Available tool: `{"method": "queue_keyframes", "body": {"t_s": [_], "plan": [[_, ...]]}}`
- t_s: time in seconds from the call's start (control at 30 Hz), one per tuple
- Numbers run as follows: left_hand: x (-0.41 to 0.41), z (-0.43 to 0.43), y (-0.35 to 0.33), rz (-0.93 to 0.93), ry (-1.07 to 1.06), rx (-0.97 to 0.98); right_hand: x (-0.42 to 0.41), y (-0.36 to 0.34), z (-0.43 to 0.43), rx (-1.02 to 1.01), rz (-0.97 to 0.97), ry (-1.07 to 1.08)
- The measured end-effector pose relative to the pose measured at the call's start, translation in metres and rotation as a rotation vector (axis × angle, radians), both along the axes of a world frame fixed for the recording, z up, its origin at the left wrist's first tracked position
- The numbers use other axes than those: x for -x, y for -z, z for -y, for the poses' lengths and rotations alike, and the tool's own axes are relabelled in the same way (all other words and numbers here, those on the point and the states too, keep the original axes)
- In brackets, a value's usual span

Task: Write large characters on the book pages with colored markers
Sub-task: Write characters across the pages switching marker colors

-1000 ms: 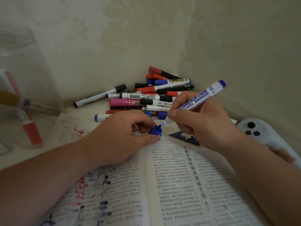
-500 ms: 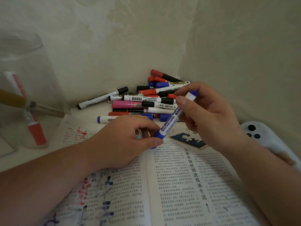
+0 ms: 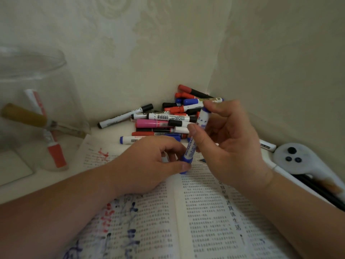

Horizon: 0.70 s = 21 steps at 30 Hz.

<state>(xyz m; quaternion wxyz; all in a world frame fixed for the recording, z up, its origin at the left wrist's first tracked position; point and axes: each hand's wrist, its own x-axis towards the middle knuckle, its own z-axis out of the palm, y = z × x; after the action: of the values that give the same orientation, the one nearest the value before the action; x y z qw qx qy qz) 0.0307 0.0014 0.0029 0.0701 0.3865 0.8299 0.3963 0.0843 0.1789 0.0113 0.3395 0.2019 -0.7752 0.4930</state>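
Observation:
An open book [image 3: 205,217] of printed text lies in front of me, its left page marked with large red and blue strokes. My left hand [image 3: 147,165] rests on the left page and pinches the blue cap end of a blue whiteboard marker [image 3: 190,149]. My right hand [image 3: 227,146] grips the same marker's white barrel between thumb and fingers, holding it nearly upright over the book's spine, with a fingertip at its top end. The cap sits on the marker's lower end.
A pile of markers [image 3: 168,120] in red, blue, black and pink lies in the wall corner behind the book. A clear glass jar [image 3: 37,113] with markers stands at the left. A white controller [image 3: 298,159] lies at the right.
The marker's tip went into the blue cap in my left hand. My right hand then shifted up the barrel and tipped the marker from slanted to nearly upright.

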Motion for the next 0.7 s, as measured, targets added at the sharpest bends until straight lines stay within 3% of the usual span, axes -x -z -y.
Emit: {"method": "queue_keyframes", "body": {"t_s": [0.27, 0.4, 0.5, 0.63, 0.7], "plan": [[-0.003, -0.001, -0.001, -0.017, -0.039, -0.038, -0.004, -0.004, 0.002, -0.04, 0.15, -0.041], [-0.004, -0.002, 0.001, -0.03, -0.086, -0.048, -0.005, -0.006, -0.003, 0.195, 0.274, -0.029], [-0.004, -0.001, 0.002, 0.087, -0.192, -0.285, -0.008, -0.021, -0.012, 0.37, 0.325, 0.056], [0.004, 0.002, 0.0, 0.281, -0.251, -0.666, -0.011, -0.024, -0.029, 0.052, 0.537, 0.141], [0.006, 0.003, -0.001, 0.359, -0.197, -0.72, -0.01, -0.019, -0.027, -0.164, 0.657, 0.105]]}}
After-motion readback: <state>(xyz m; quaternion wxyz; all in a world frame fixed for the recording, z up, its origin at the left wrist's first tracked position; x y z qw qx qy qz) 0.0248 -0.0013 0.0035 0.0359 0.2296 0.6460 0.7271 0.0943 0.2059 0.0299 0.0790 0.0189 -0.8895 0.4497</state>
